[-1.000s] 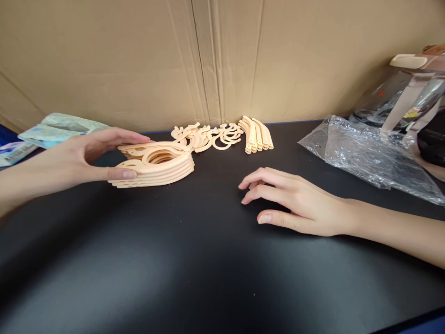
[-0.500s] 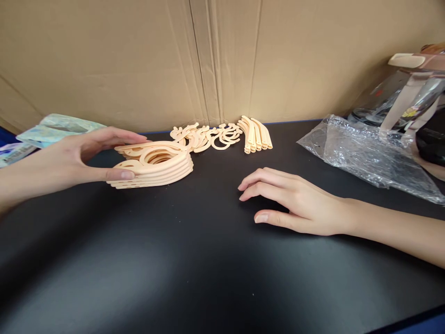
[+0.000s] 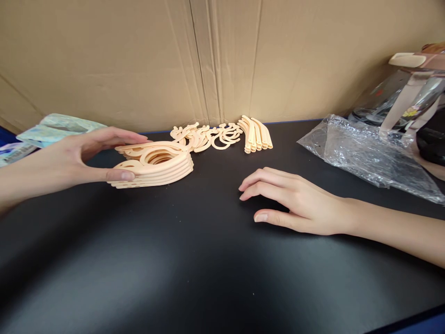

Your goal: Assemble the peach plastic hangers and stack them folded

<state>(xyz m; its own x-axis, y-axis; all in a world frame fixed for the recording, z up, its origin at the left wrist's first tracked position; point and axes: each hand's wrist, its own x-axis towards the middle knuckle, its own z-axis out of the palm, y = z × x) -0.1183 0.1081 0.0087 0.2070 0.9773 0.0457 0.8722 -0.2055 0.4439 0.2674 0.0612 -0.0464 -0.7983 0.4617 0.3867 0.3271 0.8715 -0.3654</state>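
Note:
Several curved, cream-coloured pieces form a stack on the black table, left of the middle. My left hand grips the stack's left end, thumb along the near side and fingers along the far side. My right hand rests on the table to the right, fingers spread and slightly bent, holding nothing. Behind the stack lies a loose pile of small curved cream pieces. Just right of that pile, a bundle of slim cream arms lies side by side.
Crinkled clear plastic bags lie at the right, in front of a clear jug with a pinkish lid and strap. Pale green and blue packets are at the far left. A cardboard wall borders the table's back.

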